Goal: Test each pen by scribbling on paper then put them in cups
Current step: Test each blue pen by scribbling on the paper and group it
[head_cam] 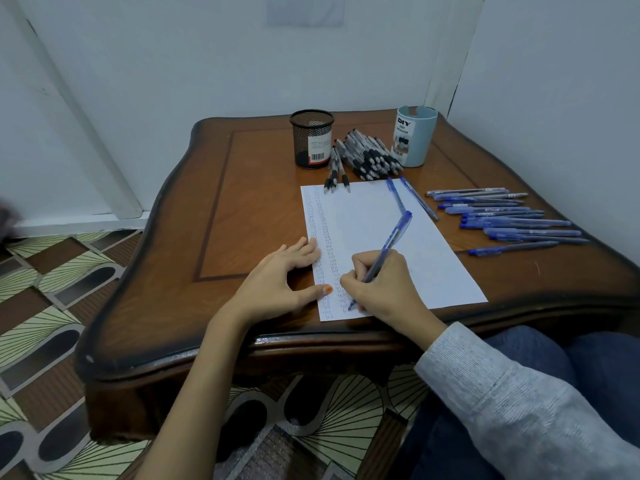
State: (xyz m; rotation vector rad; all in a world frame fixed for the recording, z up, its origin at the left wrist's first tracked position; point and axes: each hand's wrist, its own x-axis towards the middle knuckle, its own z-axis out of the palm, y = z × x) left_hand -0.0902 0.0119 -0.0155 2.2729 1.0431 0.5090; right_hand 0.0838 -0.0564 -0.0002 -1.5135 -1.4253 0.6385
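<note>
A white sheet of paper (pixel 388 237) lies on the wooden table, with columns of small scribbles down its left side. My right hand (pixel 381 289) grips a blue pen (pixel 391 240), its tip touching the paper near the sheet's near edge. My left hand (pixel 277 275) lies flat with fingers spread, pressing the paper's left edge. A black mesh cup (pixel 312 138) and a light blue cup (pixel 414 136) stand at the back. Between them lies a pile of black-and-grey pens (pixel 367 155). Several blue pens (pixel 502 216) lie in a row to the right.
The wooden table (pixel 242 202) stands in a corner between pale walls. Two blue pens (pixel 408 195) rest across the paper's far right corner. Three black pens (pixel 335 173) lie at its far edge. Patterned floor lies to the left, and my knees are at the lower right.
</note>
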